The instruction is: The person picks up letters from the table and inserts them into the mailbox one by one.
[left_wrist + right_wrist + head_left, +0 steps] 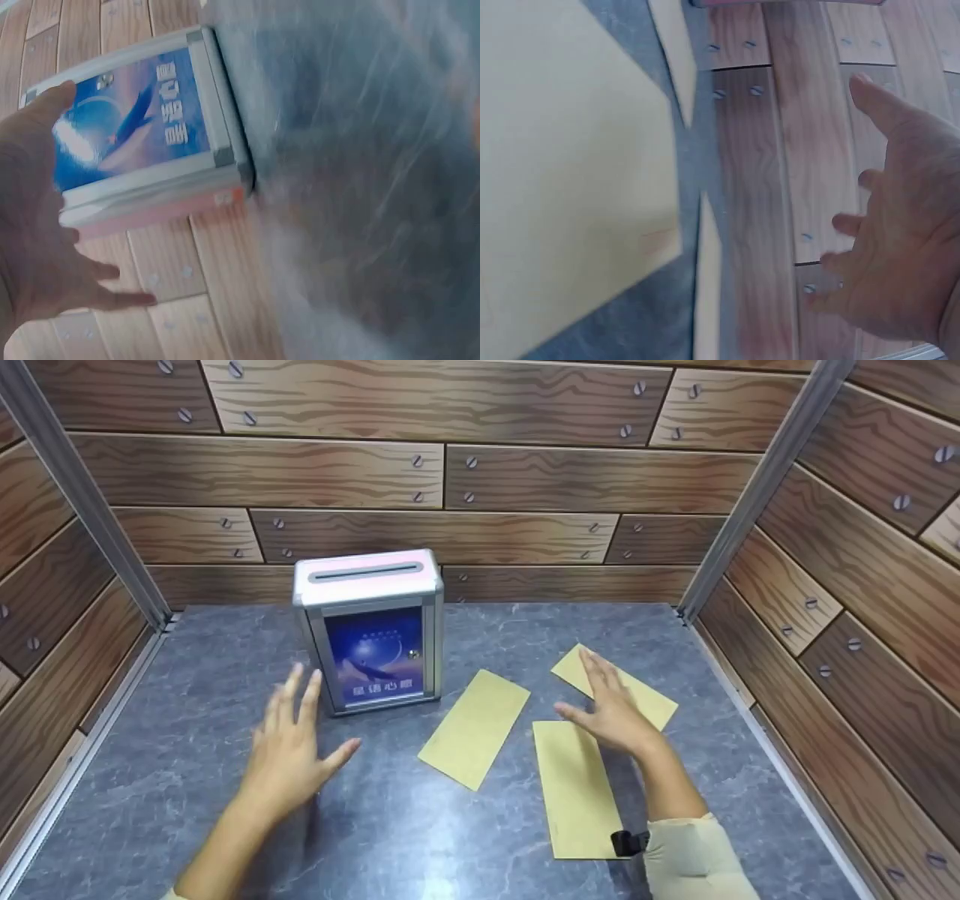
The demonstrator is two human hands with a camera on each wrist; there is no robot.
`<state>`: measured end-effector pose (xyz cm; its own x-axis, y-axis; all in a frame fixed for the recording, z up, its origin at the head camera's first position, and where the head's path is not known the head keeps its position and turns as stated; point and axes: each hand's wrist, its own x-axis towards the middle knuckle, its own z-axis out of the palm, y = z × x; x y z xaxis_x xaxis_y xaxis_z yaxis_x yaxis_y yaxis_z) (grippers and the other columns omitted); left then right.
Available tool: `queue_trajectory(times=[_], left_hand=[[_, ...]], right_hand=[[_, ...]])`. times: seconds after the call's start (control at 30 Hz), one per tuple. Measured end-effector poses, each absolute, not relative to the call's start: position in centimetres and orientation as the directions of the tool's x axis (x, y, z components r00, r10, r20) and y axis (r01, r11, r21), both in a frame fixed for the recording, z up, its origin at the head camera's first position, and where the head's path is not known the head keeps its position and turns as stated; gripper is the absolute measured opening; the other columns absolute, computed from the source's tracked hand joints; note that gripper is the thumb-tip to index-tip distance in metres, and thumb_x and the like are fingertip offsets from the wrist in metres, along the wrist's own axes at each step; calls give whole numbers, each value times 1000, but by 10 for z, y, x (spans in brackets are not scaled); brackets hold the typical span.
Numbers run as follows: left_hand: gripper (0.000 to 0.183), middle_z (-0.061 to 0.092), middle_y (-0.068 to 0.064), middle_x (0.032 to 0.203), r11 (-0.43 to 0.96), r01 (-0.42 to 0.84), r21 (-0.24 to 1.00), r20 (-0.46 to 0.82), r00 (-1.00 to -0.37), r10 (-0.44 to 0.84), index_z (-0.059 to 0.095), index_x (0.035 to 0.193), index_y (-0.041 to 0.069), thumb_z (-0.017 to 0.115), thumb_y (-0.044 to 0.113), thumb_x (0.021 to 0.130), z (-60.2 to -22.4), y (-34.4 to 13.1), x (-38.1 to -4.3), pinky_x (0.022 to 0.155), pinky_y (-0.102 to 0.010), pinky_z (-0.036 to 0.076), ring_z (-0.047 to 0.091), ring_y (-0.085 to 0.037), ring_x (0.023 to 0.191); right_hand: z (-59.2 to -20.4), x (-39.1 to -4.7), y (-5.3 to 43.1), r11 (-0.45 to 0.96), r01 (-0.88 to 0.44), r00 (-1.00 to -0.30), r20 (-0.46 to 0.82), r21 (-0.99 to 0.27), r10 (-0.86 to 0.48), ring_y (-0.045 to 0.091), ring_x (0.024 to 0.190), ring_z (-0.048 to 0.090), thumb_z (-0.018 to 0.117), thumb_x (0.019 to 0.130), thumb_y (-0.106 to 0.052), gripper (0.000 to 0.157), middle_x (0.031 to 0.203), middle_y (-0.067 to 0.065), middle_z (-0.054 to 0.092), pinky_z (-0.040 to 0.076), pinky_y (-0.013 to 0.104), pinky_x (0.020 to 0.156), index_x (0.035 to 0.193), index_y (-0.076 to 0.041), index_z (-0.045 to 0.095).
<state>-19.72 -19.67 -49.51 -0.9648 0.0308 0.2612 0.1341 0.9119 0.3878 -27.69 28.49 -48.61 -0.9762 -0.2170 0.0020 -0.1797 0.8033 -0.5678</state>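
A slotted suggestion box (375,660) with a metal frame and a blue picture panel stands upright toward the back left of the table. My left hand (289,761) is in front of its left side, fingers spread, holding nothing. In the left wrist view the box (135,120) is beyond the thumb. Over the right side, my right hand (611,712) has its fingers extended and grips nothing. Beneath or near it lie three flat yellow envelopes: a middle one (476,731), a front one (581,802) and a back one (656,701) partly hidden by the hand.
The grey marbled table (360,825) is enclosed by wood-plank-patterned walls (525,476) at the back and both sides. Metal corner posts (750,502) rise at the back corners. A small black item (628,844) is at the right sleeve's cuff.
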Motion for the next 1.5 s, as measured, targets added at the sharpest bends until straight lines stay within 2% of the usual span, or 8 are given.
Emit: queue_trajectory(times=[0.1, 0.17, 0.3, 0.5, 0.8, 0.97, 1.27, 1.5], left_hand=[[105, 24, -23, 175, 832, 217, 511, 324, -945, 48, 26, 169, 8, 86, 43, 91, -502, -185, -199, 119, -79, 37, 35, -53, 156], [100, 31, -24, 170, 765, 238, 598, 301, -952, 61, 30, 166, 4, 87, 37, 91, -506, -176, -202, 123, -74, 37, 38, -51, 154], [95, 36, -26, 168, 670, 198, 715, 162, -980, 117, 34, 164, 2, 86, 35, 92, -513, -158, -208, 126, -68, 37, 42, -48, 154], [86, 50, -26, 156, 633, 147, 760, -19, -969, 248, 50, 153, 3, 93, 31, 85, -521, -145, -219, 119, -67, 47, 55, -47, 141], [72, 64, -21, 140, 605, 81, 792, -151, -934, 323, 58, 141, 2, 95, 23, 83, -531, -135, -237, 115, -61, 51, 65, -38, 126], [66, 68, -20, 133, 593, 69, 802, -169, -927, 336, 62, 135, -2, 95, 20, 82, -536, -122, -248, 114, -58, 52, 67, -36, 121], [43, 72, -8, 106, 674, 43, 738, -175, -952, 251, 72, 113, 4, 95, 16, 79, -546, -104, -262, 102, -45, 56, 66, -21, 101], [36, 70, -2, 97, 718, 52, 694, -138, -969, 204, 74, 104, 10, 96, 16, 77, -543, -97, -264, 91, -40, 54, 61, -16, 90]], right_hand=[[-499, -287, 284, 739, -182, -966, -21, -649, -257, 55, 165, 14, 78, 99, -47, 109, 182, 21, 3, 25, 77, 128, 176, -28, 3], [-506, -294, 282, 697, -172, -960, -39, -696, -276, 54, 165, 19, 82, 98, -38, 110, 181, 22, 8, 30, 75, 127, 176, -28, 5], [-515, -306, 276, 629, -169, -949, -47, -759, -312, 51, 163, 29, 84, 96, -26, 105, 178, 20, 24, 34, 69, 128, 175, -21, 15], [-524, -323, 260, 610, -159, -939, -72, -776, -337, 48, 153, 46, 83, 97, -18, 91, 171, 21, 41, 47, 61, 123, 171, -12, 31], [-542, -344, 251, 621, -99, -935, -141, -777, -325, 43, 144, 55, 82, 97, -16, 73, 154, 21, 58, 47, 57, 122, 161, -8, 48], [-547, -351, 247, 639, -97, -940, -140, -763, -310, 39, 132, 59, 83, 96, -15, 61, 142, 22, 62, 48, 54, 116, 150, -3, 58], [-553, -358, 237, 637, 32, -952, -217, -770, -214, 26, 116, 54, 85, 93, -12, 46, 132, 15, 58, 47, 38, 100, 134, -4, 67], [-552, -361, 230, 578, 104, -959, -236, -809, -158, 23, 111, 50, 85, 90, -2, 43, 119, 8, 55, 44, 31, 94, 128, -4, 67]])
